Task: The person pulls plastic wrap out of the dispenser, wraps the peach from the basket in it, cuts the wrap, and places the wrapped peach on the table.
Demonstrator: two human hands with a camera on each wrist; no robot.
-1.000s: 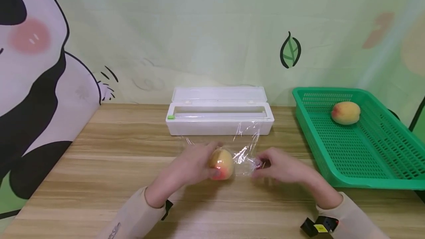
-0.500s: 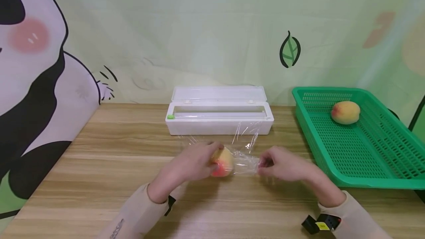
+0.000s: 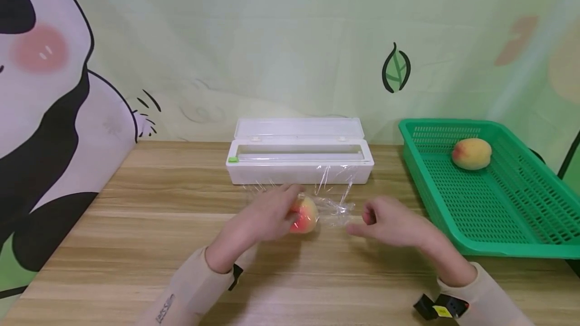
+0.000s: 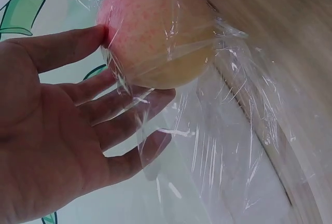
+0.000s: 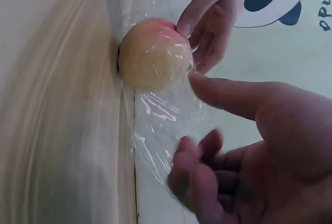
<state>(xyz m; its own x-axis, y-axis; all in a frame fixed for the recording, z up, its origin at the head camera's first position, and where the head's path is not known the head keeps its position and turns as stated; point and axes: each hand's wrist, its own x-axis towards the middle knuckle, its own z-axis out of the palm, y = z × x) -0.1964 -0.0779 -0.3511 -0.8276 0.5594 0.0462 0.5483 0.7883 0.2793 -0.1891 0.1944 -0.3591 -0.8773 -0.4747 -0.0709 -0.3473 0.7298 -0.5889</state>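
My left hand (image 3: 269,215) grips a yellow and red peach (image 3: 305,215) between thumb and fingers, just above or on the table. Clear plastic wrap (image 4: 171,73) covers the peach and runs back to the white wrap box (image 3: 299,172). A gathered end of the wrap sticks out to the peach's right. Close to that end is my right hand (image 3: 391,223), thumb out and fingers loosely bent. Nothing shows between its thumb and fingers in the right wrist view, where the peach (image 5: 150,58) lies beyond the thumb tip.
A green plastic basket (image 3: 435,205) stands at the right with another peach (image 3: 471,154) in it. The wrap box's lid (image 3: 299,128) is raised, with a small green slider (image 3: 233,159) at its left. A printed cloth (image 3: 290,54) hangs behind the wooden table (image 3: 136,245).
The right hand drew the wrap's end rightward, then let go of it. The left hand has moved slightly away from the body with the peach, which has rolled or turned a little.
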